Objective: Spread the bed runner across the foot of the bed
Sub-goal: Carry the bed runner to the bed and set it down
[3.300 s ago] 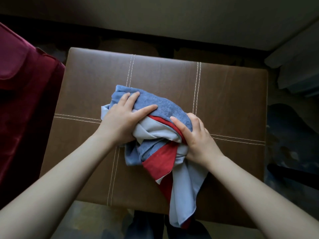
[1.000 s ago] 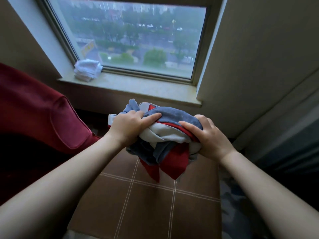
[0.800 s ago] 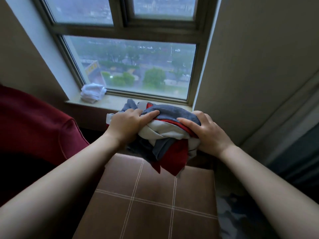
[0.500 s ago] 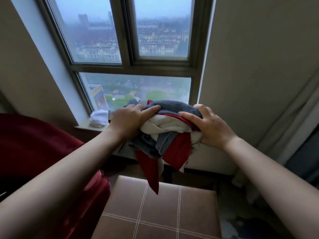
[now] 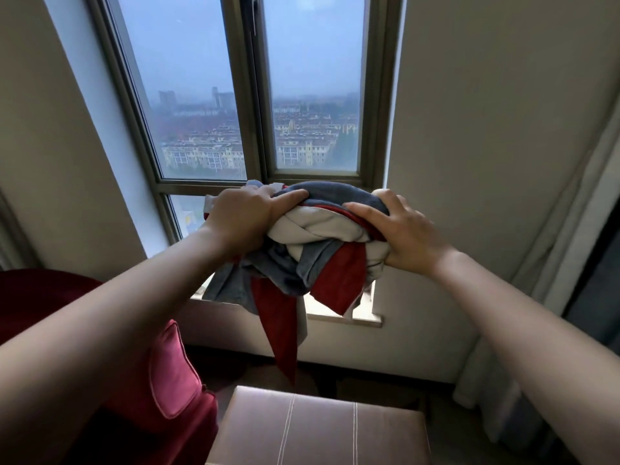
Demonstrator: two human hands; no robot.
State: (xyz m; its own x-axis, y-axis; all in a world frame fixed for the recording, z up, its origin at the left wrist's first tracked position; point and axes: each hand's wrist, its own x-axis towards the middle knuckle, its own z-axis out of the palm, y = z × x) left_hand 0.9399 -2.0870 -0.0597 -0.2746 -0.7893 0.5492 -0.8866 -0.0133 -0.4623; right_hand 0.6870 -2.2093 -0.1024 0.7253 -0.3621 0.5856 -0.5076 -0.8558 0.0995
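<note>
**A:** Where is the bed runner?

**B:** Up in the air, bunched into a lump between both hands. The bed runner [image 5: 322, 226] is a crumpled wad of blue, red and pale grey cloth. The left hand [image 5: 241, 223] grips its left side with the fingers curled over the top and the thumb laid along the blue fold. The right hand [image 5: 402, 236] clasps the opposite side, fingers wrapped round the far edge and thumb pressed on top.

**A:** Does any of it hang loose?

**B:** Yes, a red strip and some blue folds trail down below the hands. They touch nothing.

**A:** What is under the hands?

**B:** Well below them stands a brown padded bench [image 5: 318, 431] with pale double stitching across its top. Just left of it, beneath the left forearm, is a dark red velvet armchair [image 5: 174, 380].

**A:** And beyond the hands?

**B:** A tall window [image 5: 318, 95] with a grey metal frame and an upright bar down the middle. Through the glass you see hazy sky and rows of pale apartment blocks. The bundle covers part of the lower frame from where I stand. The pale window sill [image 5: 369, 317] shows below the right hand, behind the hanging cloth.

**A:** And to the sides?

**B:** Plain cream wall [image 5: 486, 129] past the right hand, the same past the left. Beyond the right forearm a pale curtain [image 5: 536, 280] hangs down to the floor, with a darker strip outside it.
</note>
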